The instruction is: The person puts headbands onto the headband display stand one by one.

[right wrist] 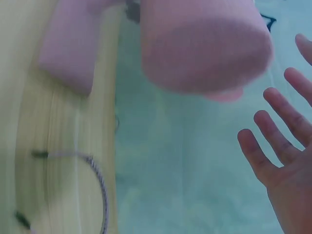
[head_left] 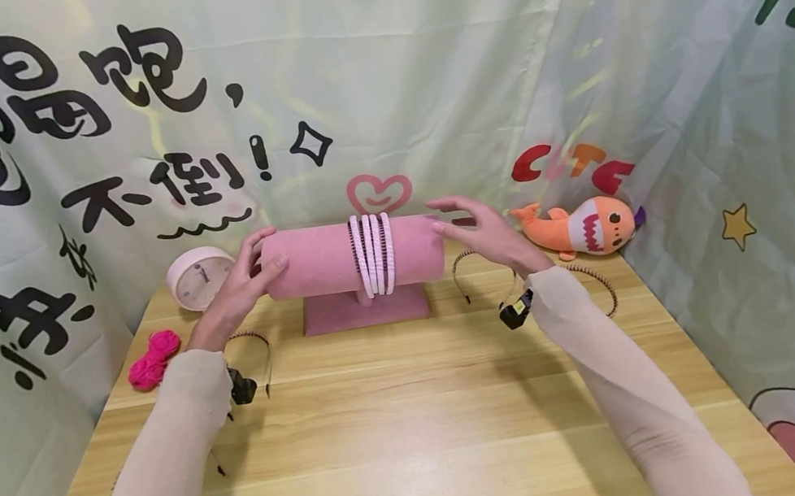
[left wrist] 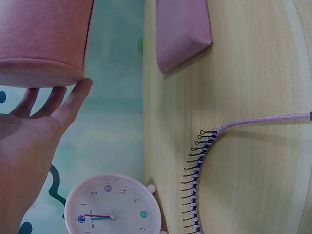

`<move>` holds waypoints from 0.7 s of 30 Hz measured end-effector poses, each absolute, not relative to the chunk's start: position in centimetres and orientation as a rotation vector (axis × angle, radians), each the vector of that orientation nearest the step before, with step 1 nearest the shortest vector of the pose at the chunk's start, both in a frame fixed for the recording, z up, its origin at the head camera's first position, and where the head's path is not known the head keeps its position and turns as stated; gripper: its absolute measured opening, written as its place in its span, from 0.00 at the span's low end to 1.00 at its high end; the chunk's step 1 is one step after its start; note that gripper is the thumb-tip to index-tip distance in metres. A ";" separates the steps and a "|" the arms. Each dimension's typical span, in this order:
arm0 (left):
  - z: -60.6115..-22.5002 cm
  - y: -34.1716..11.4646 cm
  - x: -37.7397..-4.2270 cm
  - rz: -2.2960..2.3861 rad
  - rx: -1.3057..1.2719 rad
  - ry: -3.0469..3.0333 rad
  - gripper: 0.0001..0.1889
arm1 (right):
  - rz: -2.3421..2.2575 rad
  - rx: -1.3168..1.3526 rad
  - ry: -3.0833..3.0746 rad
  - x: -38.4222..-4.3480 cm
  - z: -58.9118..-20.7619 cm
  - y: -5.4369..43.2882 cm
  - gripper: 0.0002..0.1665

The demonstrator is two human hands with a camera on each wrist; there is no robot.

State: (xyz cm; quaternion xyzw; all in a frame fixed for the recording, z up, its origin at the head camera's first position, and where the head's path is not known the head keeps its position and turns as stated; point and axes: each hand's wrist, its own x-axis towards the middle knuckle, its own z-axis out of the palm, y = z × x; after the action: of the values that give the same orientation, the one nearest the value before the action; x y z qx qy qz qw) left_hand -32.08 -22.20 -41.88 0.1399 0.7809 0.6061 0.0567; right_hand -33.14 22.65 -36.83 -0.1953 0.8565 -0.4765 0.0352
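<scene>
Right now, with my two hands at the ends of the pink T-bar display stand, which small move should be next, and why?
Perhaps bring the right hand in until it touches the right end of the pink T-bar display stand, for even support: the left hand touches the left end, but the right wrist view shows open fingers apart from the stand.
</scene>
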 end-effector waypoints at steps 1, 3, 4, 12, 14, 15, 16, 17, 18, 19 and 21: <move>-41.9 -22.2 -32.1 1.839 0.423 2.368 0.37 | -1.465 -0.575 2.627 -33.0 -36.8 23.3 0.35; -41.9 -22.1 -32.1 1.836 0.422 2.375 0.37 | -1.469 -0.537 2.623 -32.6 -36.9 24.5 0.34; -41.9 -22.1 -32.1 1.836 0.423 2.376 0.37 | -1.469 -0.525 2.628 -32.4 -36.9 25.1 0.33; -42.0 -22.1 -32.0 1.826 0.418 2.381 0.38 | -1.421 -0.464 2.732 -30.5 -37.9 31.2 0.34; -42.0 -22.1 -31.9 1.829 0.414 2.380 0.38 | -1.412 -0.441 2.755 -30.0 -38.0 32.6 0.33; -42.0 -22.1 -31.9 1.829 0.411 2.380 0.38 | -1.401 -0.426 2.770 -29.8 -38.1 33.2 0.34; -42.0 -22.2 -31.9 1.829 0.410 2.379 0.38 | -1.390 -0.408 2.785 -29.5 -38.3 33.9 0.34; -42.0 -22.2 -31.9 1.831 0.410 2.377 0.38 | -1.368 -0.389 2.806 -29.3 -38.4 34.5 0.34; -42.0 -22.2 -32.0 1.831 0.411 2.376 0.38 | -1.346 -0.373 2.827 -29.1 -38.6 35.1 0.34; -42.0 -22.1 -32.0 1.833 0.414 2.373 0.38 | -1.329 -0.352 2.843 -28.9 -38.7 35.7 0.33; -42.0 -22.1 -32.0 1.836 0.417 2.368 0.38 | -1.289 -0.334 2.890 -28.4 -39.0 36.9 0.32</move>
State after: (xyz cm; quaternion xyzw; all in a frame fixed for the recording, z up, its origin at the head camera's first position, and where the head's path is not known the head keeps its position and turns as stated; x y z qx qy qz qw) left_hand -32.01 -22.14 -41.95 0.1376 0.7815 0.6058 0.0582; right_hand -28.42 36.94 -39.04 -0.1051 0.9080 -0.4051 -0.0204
